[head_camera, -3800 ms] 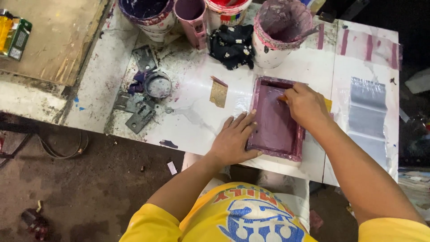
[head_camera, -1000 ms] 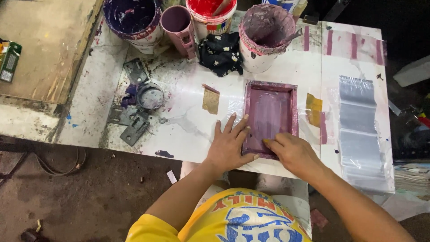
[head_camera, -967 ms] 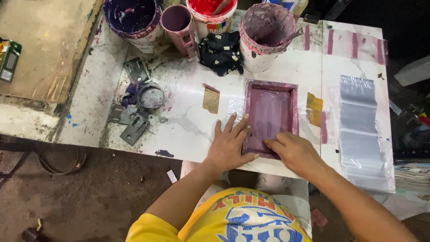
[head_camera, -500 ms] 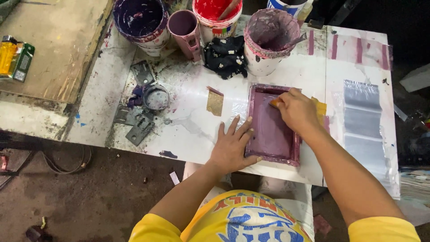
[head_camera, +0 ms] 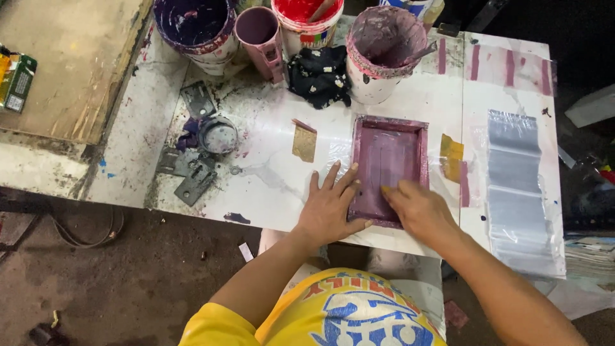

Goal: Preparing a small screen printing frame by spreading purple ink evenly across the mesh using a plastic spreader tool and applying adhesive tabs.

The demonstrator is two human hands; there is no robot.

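A small purple-stained printing frame [head_camera: 388, 157] lies flat on the white table [head_camera: 275, 186]. My left hand [head_camera: 330, 208] rests flat, fingers spread, on the frame's near left corner and the table beside it. Over the frame's near end, my right hand [head_camera: 419, 211] is curled with its fingers pressing down inside the frame; whatever it may hold is hidden under the fingers.
Paint buckets stand along the far edge: a dark purple one [head_camera: 195, 29], a red one [head_camera: 307, 22], a mauve one [head_camera: 384, 51], plus a pink jug [head_camera: 259, 35]. A black rag [head_camera: 319, 75], metal hinges [head_camera: 189, 173], a tan card [head_camera: 304, 142] and clear plastic bags [head_camera: 519, 192] lie around.
My right hand has moved from the frame's far end back to its near end, as it did before. My left hand has stayed on the frame's left corner.
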